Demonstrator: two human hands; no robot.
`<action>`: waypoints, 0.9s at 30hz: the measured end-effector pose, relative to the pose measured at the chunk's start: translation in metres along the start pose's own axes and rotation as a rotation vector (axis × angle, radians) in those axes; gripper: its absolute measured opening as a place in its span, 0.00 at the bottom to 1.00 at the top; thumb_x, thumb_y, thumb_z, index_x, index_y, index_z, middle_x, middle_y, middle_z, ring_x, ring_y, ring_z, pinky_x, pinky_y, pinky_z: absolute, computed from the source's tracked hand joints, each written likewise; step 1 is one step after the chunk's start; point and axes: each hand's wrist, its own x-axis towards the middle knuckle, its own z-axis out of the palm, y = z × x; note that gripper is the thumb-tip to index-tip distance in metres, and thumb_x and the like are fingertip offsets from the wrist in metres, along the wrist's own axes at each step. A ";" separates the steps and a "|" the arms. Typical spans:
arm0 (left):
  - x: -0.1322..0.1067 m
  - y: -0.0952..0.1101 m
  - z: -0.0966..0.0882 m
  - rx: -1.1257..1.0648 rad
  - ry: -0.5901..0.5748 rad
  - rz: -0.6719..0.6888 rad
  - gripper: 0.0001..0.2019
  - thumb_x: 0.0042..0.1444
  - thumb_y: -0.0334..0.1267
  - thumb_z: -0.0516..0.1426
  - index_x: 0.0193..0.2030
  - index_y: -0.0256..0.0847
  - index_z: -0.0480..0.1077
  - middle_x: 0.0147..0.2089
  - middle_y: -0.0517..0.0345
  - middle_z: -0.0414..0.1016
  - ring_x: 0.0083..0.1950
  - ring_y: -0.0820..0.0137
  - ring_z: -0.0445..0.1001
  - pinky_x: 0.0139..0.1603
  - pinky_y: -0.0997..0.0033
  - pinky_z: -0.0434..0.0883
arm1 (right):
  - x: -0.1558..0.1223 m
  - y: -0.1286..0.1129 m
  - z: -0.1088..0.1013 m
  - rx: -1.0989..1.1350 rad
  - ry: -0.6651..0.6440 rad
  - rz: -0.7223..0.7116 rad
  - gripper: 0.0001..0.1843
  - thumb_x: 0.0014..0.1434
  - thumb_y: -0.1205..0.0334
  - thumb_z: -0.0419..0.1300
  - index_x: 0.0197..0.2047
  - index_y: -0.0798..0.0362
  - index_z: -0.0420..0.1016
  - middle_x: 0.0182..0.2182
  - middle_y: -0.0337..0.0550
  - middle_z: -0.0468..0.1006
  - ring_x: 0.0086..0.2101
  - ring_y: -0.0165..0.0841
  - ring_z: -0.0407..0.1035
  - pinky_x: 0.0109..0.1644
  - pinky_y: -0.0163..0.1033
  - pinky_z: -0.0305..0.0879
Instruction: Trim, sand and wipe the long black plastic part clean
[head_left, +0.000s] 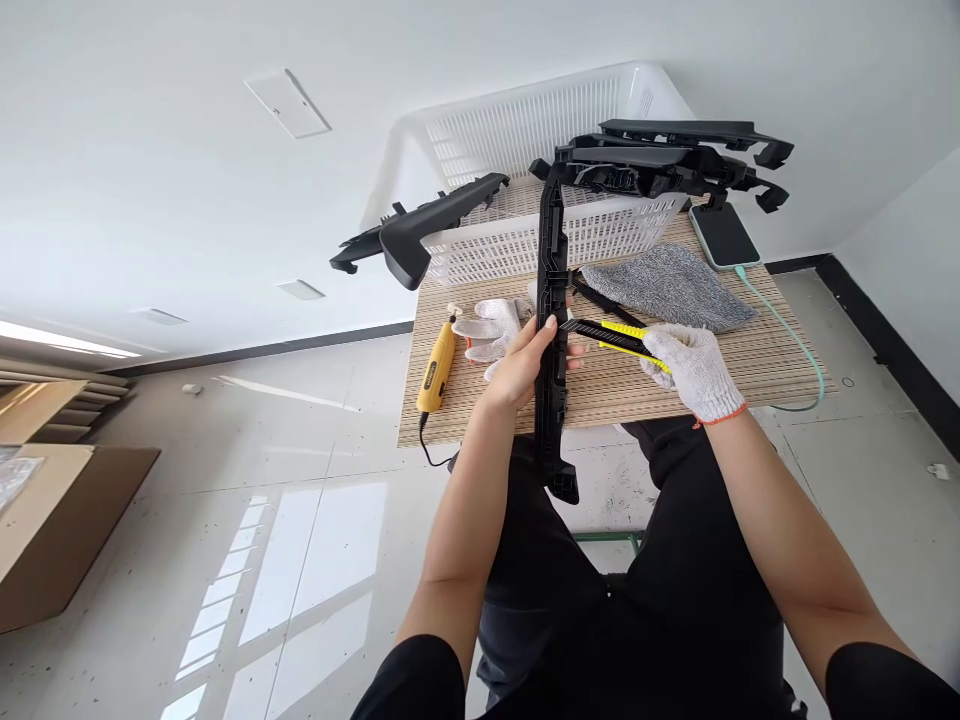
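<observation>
My bare left hand [529, 360] is closed around a long black plastic part [553, 300], which stands nearly upright over the small wooden table [750, 360]. My right hand [694, 368] wears a white knit glove and grips a yellow and black utility knife [611, 337]. The knife's tip meets the black part just right of my left thumb. A loose white glove [491, 328] lies on the table behind my left hand.
A white slatted basket [525, 130] stands at the table's back with several black plastic parts [675, 160] across and beside it. A yellow rotary tool [437, 370] lies left, a grey cloth [667, 285] and a charging phone [724, 235] right. Cardboard boxes [52, 520] sit far left.
</observation>
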 end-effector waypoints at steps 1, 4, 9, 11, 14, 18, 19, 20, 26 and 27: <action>0.001 0.000 0.001 -0.018 0.003 -0.002 0.18 0.68 0.49 0.56 0.59 0.45 0.74 0.41 0.56 0.77 0.34 0.72 0.78 0.36 0.71 0.77 | 0.000 0.000 0.000 0.003 0.001 0.003 0.19 0.42 0.51 0.74 0.32 0.56 0.80 0.19 0.40 0.71 0.19 0.27 0.65 0.16 0.28 0.53; 0.002 0.002 0.005 -0.056 0.000 -0.050 0.18 0.68 0.53 0.56 0.52 0.42 0.75 0.33 0.60 0.71 0.23 0.79 0.66 0.25 0.77 0.68 | -0.001 -0.001 0.001 0.005 0.001 0.005 0.19 0.41 0.52 0.74 0.32 0.56 0.80 0.19 0.40 0.71 0.19 0.28 0.66 0.16 0.28 0.52; 0.004 0.007 0.011 -0.048 0.112 -0.186 0.25 0.63 0.63 0.56 0.38 0.40 0.69 0.25 0.65 0.63 0.16 0.83 0.54 0.16 0.79 0.56 | -0.002 -0.003 0.002 -0.023 -0.025 -0.005 0.19 0.44 0.51 0.72 0.33 0.57 0.81 0.16 0.39 0.70 0.17 0.25 0.62 0.16 0.29 0.50; 0.004 0.008 0.011 -0.042 0.134 -0.201 0.28 0.63 0.66 0.53 0.34 0.39 0.67 0.24 0.65 0.62 0.15 0.83 0.52 0.15 0.79 0.55 | -0.003 -0.004 0.002 -0.027 -0.020 -0.004 0.19 0.43 0.52 0.73 0.33 0.57 0.80 0.17 0.39 0.70 0.17 0.26 0.62 0.16 0.29 0.50; 0.003 0.006 0.009 -0.044 0.108 -0.118 0.24 0.65 0.62 0.54 0.34 0.40 0.66 0.26 0.64 0.65 0.17 0.82 0.55 0.16 0.79 0.58 | -0.003 -0.005 0.003 -0.031 -0.009 0.005 0.18 0.43 0.52 0.73 0.32 0.57 0.79 0.17 0.39 0.70 0.17 0.26 0.63 0.16 0.29 0.50; -0.001 0.004 0.004 -0.047 0.031 -0.036 0.18 0.66 0.55 0.57 0.43 0.40 0.70 0.33 0.61 0.72 0.23 0.79 0.64 0.23 0.76 0.67 | -0.003 -0.004 0.003 -0.011 -0.005 0.007 0.18 0.42 0.52 0.73 0.31 0.56 0.79 0.17 0.39 0.70 0.17 0.26 0.63 0.16 0.28 0.50; -0.002 0.004 0.002 -0.060 0.007 -0.036 0.17 0.66 0.53 0.58 0.46 0.40 0.72 0.35 0.60 0.73 0.25 0.78 0.66 0.25 0.76 0.69 | -0.002 -0.004 0.002 -0.005 -0.004 0.011 0.18 0.42 0.52 0.73 0.31 0.56 0.79 0.17 0.39 0.70 0.18 0.27 0.64 0.16 0.28 0.50; -0.003 0.004 0.000 -0.077 -0.016 -0.039 0.17 0.66 0.52 0.59 0.50 0.41 0.73 0.36 0.59 0.73 0.27 0.77 0.68 0.27 0.76 0.70 | -0.002 -0.003 0.002 -0.001 -0.004 0.015 0.18 0.42 0.52 0.73 0.31 0.56 0.79 0.17 0.39 0.70 0.18 0.27 0.64 0.16 0.28 0.50; -0.007 0.007 -0.004 -0.185 -0.084 -0.051 0.23 0.62 0.39 0.63 0.63 0.47 0.70 0.39 0.59 0.74 0.36 0.74 0.75 0.36 0.74 0.76 | -0.002 -0.003 0.000 -0.039 -0.019 0.004 0.17 0.44 0.52 0.72 0.33 0.56 0.80 0.17 0.39 0.71 0.16 0.25 0.62 0.16 0.28 0.51; -0.007 0.007 -0.004 -0.212 -0.084 -0.057 0.22 0.63 0.40 0.62 0.63 0.48 0.71 0.38 0.59 0.74 0.36 0.73 0.75 0.36 0.74 0.76 | -0.002 -0.003 0.000 -0.048 -0.023 0.005 0.17 0.45 0.52 0.72 0.33 0.56 0.81 0.17 0.39 0.71 0.16 0.25 0.61 0.16 0.28 0.51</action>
